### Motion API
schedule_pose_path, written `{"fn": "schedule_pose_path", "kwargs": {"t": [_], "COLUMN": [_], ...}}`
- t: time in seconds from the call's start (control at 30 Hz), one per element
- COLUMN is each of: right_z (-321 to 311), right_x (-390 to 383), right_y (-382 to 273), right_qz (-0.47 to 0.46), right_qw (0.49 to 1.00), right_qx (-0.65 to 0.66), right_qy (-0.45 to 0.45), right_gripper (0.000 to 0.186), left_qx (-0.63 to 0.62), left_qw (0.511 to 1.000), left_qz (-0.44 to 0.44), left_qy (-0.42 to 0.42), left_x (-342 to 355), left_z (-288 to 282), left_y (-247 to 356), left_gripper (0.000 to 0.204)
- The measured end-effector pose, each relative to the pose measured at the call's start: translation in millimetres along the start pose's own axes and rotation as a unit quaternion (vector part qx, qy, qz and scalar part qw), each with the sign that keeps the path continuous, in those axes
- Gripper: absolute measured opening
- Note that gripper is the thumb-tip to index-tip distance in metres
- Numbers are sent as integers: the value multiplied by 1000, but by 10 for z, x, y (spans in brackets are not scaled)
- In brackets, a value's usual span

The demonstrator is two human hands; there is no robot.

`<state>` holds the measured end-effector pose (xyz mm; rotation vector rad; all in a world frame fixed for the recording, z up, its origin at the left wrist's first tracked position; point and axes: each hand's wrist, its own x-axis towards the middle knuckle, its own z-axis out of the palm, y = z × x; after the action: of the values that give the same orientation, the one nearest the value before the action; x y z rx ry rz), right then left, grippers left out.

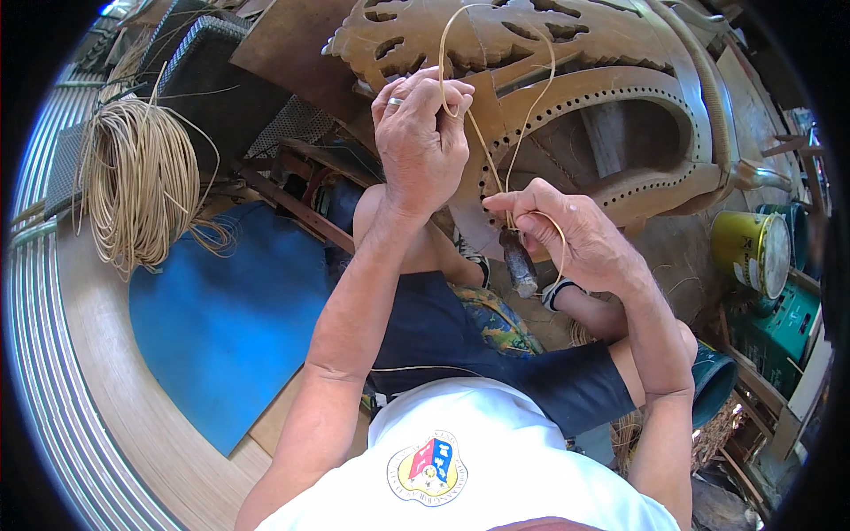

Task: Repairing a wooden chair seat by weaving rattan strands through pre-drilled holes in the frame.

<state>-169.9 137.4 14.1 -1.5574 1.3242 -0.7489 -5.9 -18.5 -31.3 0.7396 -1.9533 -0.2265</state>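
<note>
My left hand (421, 142) is closed on a thin pale cane strand (482, 146) above the carved wooden chair frame (522, 31). The strand rises in a loop and runs down to the frame's holed oval rim (691, 133). My right hand (575, 239) has its fingers curled round the cane at the lower left of the rim, index finger against the wood. A dark, short-handled tool or peg (516, 261) sticks down beside my right thumb; whether I grip it or it sits in a hole, I cannot tell.
A large coil of cane (137, 177) hangs at the left over a blue sheet (212, 327). At the right stand a yellow bucket (735, 248), a green container (770, 341) and a dark bucket (708, 380). My bent legs (558, 372) are under the frame.
</note>
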Motion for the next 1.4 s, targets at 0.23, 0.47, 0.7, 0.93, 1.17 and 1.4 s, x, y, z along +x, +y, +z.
{"fn": "schedule_pose_path", "kwargs": {"t": [0.23, 0.47, 0.7, 0.93, 1.17, 1.4], "right_z": [1, -19, -2, -5, -144, -342], "right_x": [51, 68, 120, 113, 137, 174], "right_y": [-8, -19, 23, 24, -30, -84], "right_qz": [-24, -40, -87, -99, -90, -52], "right_qw": [999, 999, 993, 984, 986, 996], "right_qx": [7, -28, -48, -139, -137, -57], "right_qy": [26, 19, 64, 50, 26, 53], "right_gripper": [6, 4, 12, 37, 11, 9], "left_qx": [-3, -8, 2, 1, -9, -1], "left_qw": [1000, 1000, 1000, 1000, 1000, 1000], "left_qz": [-5, -3, -4, -5, -9, 1], "left_qy": [-1, 1, -3, -1, -1, 2], "left_x": [-12, -3, -2, -5, -11, -2], "left_z": [1, -2, -8, -13, -12, -13], "left_y": [-5, -3, 4, 1, -4, 8], "left_gripper": [13, 13, 14, 13, 14, 13]}}
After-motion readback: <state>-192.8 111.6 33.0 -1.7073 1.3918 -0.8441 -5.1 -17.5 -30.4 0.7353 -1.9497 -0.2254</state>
